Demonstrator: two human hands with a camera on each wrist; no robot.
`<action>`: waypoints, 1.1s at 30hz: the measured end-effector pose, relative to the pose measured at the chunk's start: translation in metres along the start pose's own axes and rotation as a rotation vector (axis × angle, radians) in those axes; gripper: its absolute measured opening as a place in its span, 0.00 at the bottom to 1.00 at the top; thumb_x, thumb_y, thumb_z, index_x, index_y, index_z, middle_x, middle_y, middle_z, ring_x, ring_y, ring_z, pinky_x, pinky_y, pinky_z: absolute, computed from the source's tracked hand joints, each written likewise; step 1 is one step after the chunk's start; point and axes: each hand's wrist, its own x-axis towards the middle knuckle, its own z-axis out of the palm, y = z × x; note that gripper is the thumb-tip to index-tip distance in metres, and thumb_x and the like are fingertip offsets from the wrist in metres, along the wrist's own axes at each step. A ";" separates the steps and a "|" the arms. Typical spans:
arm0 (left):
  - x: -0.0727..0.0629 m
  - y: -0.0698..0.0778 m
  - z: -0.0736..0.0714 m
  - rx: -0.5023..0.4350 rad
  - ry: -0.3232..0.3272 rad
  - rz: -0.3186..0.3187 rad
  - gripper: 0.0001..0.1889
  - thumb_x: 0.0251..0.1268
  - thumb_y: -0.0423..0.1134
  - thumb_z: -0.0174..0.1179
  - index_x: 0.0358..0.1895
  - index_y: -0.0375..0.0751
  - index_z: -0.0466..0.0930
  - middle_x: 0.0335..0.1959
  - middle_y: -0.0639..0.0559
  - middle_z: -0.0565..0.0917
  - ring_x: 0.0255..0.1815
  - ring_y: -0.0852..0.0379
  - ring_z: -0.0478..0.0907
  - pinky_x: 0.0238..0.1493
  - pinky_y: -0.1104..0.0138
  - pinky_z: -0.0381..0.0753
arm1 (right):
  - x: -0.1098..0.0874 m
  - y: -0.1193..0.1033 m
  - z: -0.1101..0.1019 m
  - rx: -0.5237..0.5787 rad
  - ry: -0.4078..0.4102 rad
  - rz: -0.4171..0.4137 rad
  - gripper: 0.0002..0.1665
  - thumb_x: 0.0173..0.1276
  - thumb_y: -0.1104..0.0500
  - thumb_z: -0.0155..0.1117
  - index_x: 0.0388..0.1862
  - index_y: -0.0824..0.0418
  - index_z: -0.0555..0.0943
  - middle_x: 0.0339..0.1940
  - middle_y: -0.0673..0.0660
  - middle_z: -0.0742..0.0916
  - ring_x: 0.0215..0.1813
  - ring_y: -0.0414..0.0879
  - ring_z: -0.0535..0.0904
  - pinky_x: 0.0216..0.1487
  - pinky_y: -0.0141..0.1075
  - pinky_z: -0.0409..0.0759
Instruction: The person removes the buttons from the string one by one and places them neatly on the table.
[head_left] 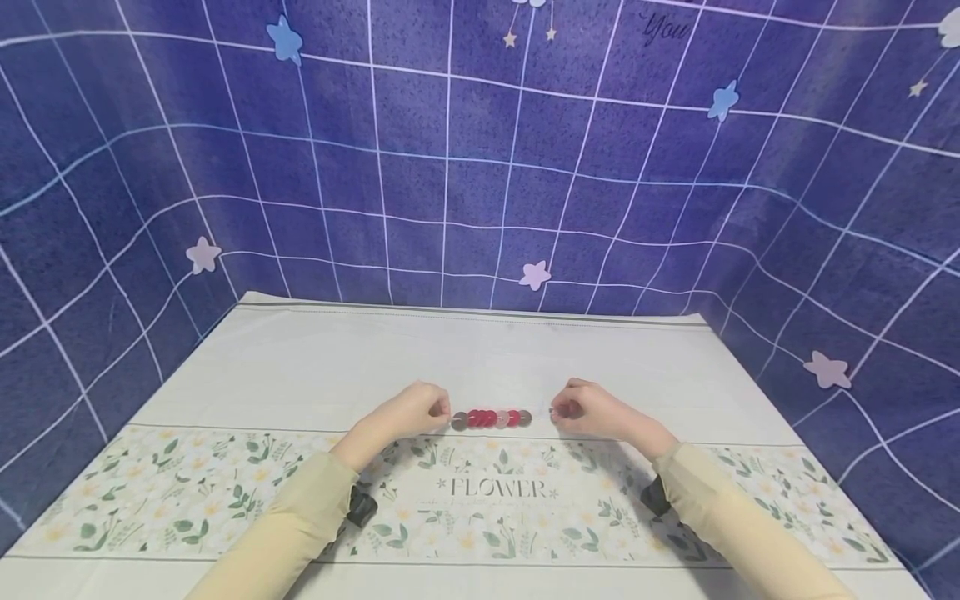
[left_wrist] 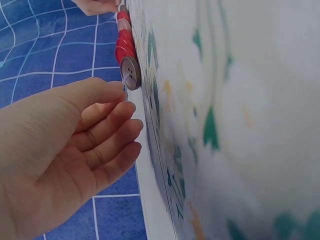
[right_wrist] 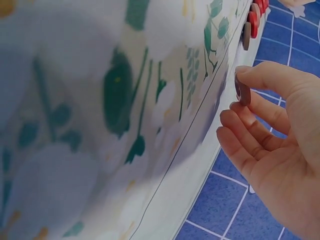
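Nearest the person, 2 beige sleeves are lying over the floral band of the cloth-covered tabletop. Beyond them, the left hand is curling its fingers loosely beside the grey button ending the row of buttons — touching or just short, I cannot tell. The right hand is pinching a dark button between thumb and fingers, a little apart from the row's other end. The row is lying flat between both hands, nothing blocking it. Farther off, the blue grid backdrop is walling in the tabletop.
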 end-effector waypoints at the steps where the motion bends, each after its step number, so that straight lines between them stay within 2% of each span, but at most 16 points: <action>1: 0.000 0.000 0.000 -0.002 -0.001 -0.001 0.04 0.54 0.33 0.61 0.26 0.44 0.78 0.25 0.57 0.81 0.32 0.61 0.77 0.44 0.62 0.80 | 0.000 0.000 0.000 0.001 0.002 0.000 0.10 0.56 0.62 0.66 0.38 0.63 0.83 0.31 0.53 0.81 0.35 0.43 0.78 0.41 0.32 0.81; 21: -0.002 0.001 0.000 0.001 -0.007 -0.044 0.04 0.56 0.34 0.61 0.26 0.45 0.78 0.26 0.57 0.81 0.33 0.60 0.77 0.44 0.62 0.80 | -0.007 0.001 -0.003 -0.032 0.007 0.013 0.07 0.60 0.61 0.63 0.38 0.61 0.82 0.32 0.52 0.82 0.36 0.43 0.79 0.42 0.33 0.81; 33: -0.002 0.001 0.001 0.000 -0.003 -0.049 0.04 0.54 0.33 0.62 0.26 0.45 0.78 0.26 0.56 0.81 0.33 0.60 0.78 0.45 0.61 0.80 | -0.010 0.003 -0.001 -0.058 0.011 0.028 0.07 0.61 0.62 0.63 0.39 0.61 0.83 0.32 0.52 0.81 0.35 0.44 0.77 0.41 0.35 0.80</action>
